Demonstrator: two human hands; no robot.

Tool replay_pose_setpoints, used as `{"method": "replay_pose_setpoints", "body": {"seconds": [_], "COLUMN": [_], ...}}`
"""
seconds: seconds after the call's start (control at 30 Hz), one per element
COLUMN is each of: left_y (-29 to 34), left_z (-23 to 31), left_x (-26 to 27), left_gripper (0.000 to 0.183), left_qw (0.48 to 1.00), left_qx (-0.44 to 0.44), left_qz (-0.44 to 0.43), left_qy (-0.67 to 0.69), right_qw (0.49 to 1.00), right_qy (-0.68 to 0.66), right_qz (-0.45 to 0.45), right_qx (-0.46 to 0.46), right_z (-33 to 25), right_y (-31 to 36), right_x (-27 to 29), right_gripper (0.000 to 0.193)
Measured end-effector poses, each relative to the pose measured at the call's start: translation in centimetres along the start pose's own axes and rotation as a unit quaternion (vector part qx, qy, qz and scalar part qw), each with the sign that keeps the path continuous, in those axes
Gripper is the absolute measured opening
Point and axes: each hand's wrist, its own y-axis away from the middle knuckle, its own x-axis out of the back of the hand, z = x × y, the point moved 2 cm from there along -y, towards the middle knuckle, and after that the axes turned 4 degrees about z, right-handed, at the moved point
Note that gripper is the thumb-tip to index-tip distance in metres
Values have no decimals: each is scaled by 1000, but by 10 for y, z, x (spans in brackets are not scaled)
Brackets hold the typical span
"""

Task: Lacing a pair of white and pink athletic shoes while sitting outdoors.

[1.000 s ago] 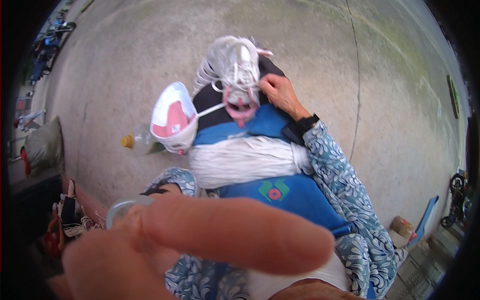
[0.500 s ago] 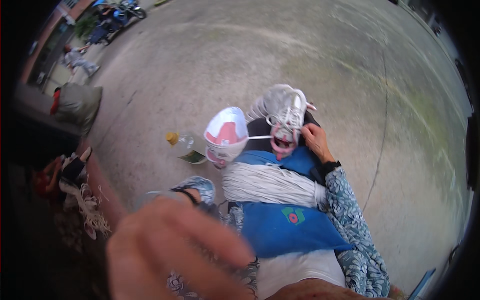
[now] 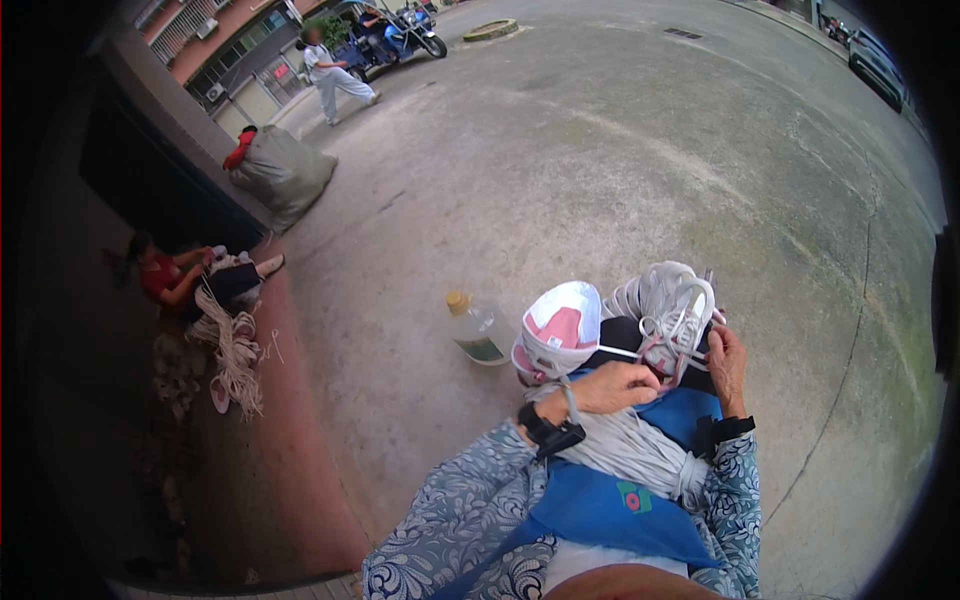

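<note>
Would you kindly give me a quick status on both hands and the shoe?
Left hand pinching a white lace. Right hand gripping the white sneaker on the lap. Second pink-lined sneaker beside it; plastic bottle on the pavement, clear of both hands.

the shoe (image 3: 672, 310) looks like white mesh cloth, matt, with smooth woven laces (image 3: 668, 335). the bundle of cord (image 3: 630, 450) is pale, fibrous and dull. the apron (image 3: 600, 505) is plain blue cloth; the sleeves (image 3: 460, 520) are printed, soft fabric. the bottle (image 3: 478, 330) is clear glossy plastic. the ground (image 3: 620, 160) is rough, stained concrete.
</note>
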Motion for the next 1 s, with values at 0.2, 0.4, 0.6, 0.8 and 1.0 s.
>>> {"method": "replay_pose_setpoints", "body": {"seconds": [0.2,0.4,0.6,0.8,1.0], "left_y": [-42,-61,-67,-72,-86], "left_z": [-66,-73,-70,-64,-70], "left_x": [-54,-74,-78,-71,-67], "left_gripper": [38,41,38,36,42], "left_qw": [987,964,945,944,916], "left_qx": [66,124,108,115,133], "left_qz": [25,0,-17,44,43], "left_qy": [-145,-236,-307,-306,-375], "right_qw": [968,991,980,975,967], "right_qy": [239,85,125,218,241], "right_qz": [-28,-86,-103,-24,-68], "right_qx": [76,-58,-112,24,-43], "right_z": [8,27,42,39,20], "right_y": [-13,-32,-34,-17,-9], "right_x": [-30,-21,-21,-29,-28], "right_gripper": [43,43,45,44,57]}}
